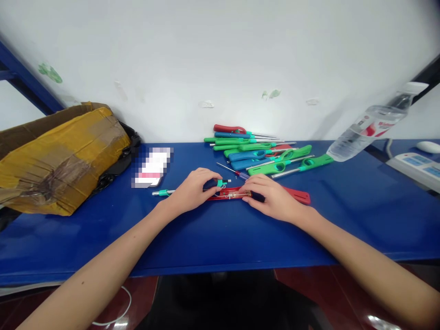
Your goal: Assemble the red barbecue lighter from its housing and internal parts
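An opened red gas lighter (300,195) lies across the table, its inner parts exposed. The lighter's metal tube tip (156,194) sticks out to the left, past my left hand (194,190). Thumb and forefinger of that hand pinch a small teal and black part (224,182) just above the casing, with a thin wire by it. My right hand (273,198) is closed over the casing, fingertips at a clear fuel tank (237,194) with a brass-coloured end. Behind the hands rests a screwdriver (242,175) with a dark, partly see-through handle.
Several green, blue and red lighters (254,147) are piled by the wall. A phone (154,166) and a taped cardboard box (68,160) are on the left. To the right stand a water bottle (367,126) and a white device (417,167). The blue table (220,243) ends near my body.
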`<state>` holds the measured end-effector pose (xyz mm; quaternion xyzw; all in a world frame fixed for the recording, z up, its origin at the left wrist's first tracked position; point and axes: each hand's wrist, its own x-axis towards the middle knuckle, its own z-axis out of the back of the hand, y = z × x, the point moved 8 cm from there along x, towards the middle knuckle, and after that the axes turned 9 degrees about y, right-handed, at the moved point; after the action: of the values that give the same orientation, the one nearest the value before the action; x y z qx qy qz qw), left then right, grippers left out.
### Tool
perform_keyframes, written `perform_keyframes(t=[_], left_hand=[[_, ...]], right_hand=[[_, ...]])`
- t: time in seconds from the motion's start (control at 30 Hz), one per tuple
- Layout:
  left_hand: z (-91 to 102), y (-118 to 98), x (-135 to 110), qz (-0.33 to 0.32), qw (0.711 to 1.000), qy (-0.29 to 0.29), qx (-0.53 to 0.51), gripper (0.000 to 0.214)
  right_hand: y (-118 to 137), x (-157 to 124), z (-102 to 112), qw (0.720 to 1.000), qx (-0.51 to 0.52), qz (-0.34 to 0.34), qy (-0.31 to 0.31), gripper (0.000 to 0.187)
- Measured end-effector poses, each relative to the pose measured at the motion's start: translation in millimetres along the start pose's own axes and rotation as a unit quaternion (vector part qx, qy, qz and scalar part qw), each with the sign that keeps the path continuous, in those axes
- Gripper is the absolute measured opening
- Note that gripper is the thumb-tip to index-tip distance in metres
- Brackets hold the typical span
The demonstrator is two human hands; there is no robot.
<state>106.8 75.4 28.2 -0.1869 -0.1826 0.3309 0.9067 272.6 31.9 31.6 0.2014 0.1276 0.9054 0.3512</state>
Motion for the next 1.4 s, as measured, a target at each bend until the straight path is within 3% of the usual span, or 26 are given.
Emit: perform_keyframes(t=[0.27,0.47,0.8,1.07,1.4], left_hand=[[8.8,-9.7,-5.1,-0.026,0.999,-0.045,-0.008,0.026],[7.2,-12.2,-6.0,-0.048,0.998,-0.037,-0.008,0.014],[6.2,-17.0,-9.1,-0.059,0.998,-0.033,-0.015,0.017],[1.8,-14.8,-8.7,-0.023,0.998,-0.012,-0.050,0.024],[3.4,-18.8,-8.8,-0.011,0.993,-0.036,-0.112,0.027]], right_hand=[[-0.5,0.3,-1.4,1.000,0.001,-0.003,0.007,0.016],[-1.6,-0.8,-1.6,1.000,0.003,0.004,-0.002,0.016],[-2.3,-0.6,-2.6,1.000,0.011,-0.002,0.007,0.013],[-6.1,-2.0,-6.7,1.000,0.011,0.003,0.018,0.020],[-16.3,-5.6,-8.2,1.000,-0.006,-0.021,0.020,0.028]])
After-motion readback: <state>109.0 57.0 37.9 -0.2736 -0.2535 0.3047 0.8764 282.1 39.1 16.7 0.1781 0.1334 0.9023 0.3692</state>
